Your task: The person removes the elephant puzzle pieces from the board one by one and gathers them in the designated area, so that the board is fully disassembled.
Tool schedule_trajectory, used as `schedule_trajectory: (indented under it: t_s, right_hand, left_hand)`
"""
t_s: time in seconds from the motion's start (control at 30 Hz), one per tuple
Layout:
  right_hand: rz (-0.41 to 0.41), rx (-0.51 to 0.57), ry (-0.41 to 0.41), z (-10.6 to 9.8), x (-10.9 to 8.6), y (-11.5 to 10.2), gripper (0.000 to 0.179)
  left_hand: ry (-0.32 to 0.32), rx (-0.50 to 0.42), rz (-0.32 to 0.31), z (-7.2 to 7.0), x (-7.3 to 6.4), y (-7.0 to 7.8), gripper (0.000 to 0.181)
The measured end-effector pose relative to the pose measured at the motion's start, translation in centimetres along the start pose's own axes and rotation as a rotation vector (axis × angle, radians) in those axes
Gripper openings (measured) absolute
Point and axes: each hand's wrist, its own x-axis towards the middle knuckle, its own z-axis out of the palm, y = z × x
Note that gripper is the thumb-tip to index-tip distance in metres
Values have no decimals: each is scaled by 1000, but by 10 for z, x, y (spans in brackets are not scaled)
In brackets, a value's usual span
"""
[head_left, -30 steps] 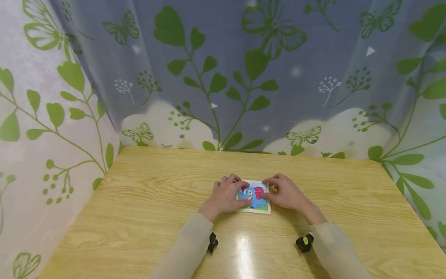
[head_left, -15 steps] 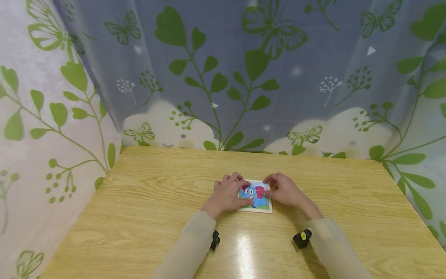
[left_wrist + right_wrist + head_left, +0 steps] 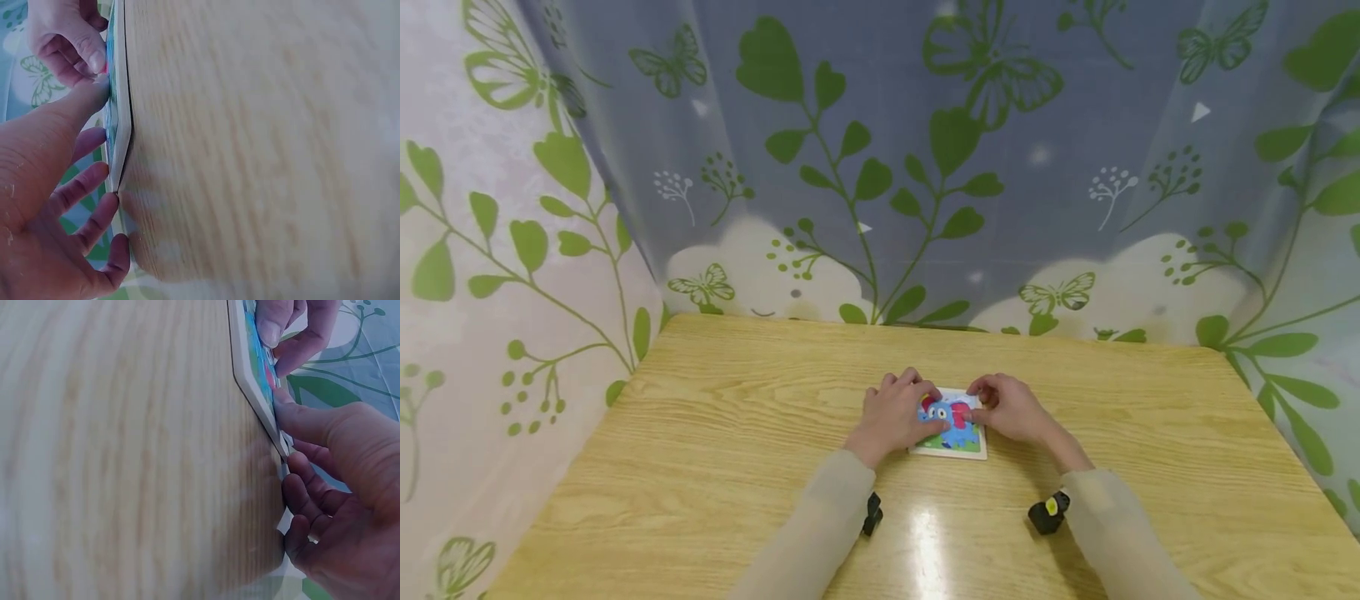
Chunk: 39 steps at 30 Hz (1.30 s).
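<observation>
A small square jigsaw puzzle [image 3: 957, 443] lies flat on the wooden table, its pale-rimmed board carrying a picture of a blue elephant with a pink ear. From the left, my left hand [image 3: 892, 419] holds it, thumb across the elephant's face and index finger near the top left. In the left wrist view the other fingertips rest along the puzzle [image 3: 122, 134] edge and table. My right hand [image 3: 1017, 410] holds the right side, thumb on the pink ear, index finger at the upper right corner. The right wrist view shows its remaining fingers [image 3: 306, 500] curled beside the board.
The wood-grained table [image 3: 737, 400] extends around the puzzle on all sides. A printed curtain [image 3: 880, 150] with leaves and butterflies hangs behind its far edge, with similar cloth at both sides. A black wrist device [image 3: 1048, 513] sits by the right sleeve.
My left hand has shifted slightly right, its thumb reaching a little farther over the elephant. My right hand and the puzzle stay almost in place; the whole view has drifted slightly.
</observation>
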Motion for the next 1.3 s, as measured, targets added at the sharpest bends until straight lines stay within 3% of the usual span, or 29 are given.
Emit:
schedule_trajectory:
  t_s: [0.37, 1.3]
  right_hand:
    - [31, 32, 19, 3, 1, 3, 28]
    - [42, 89, 57, 5, -2, 5, 25]
  left_hand:
    - [-2, -9, -32, 0, 2, 1, 42]
    - [13, 0, -27, 1, 0, 0, 44]
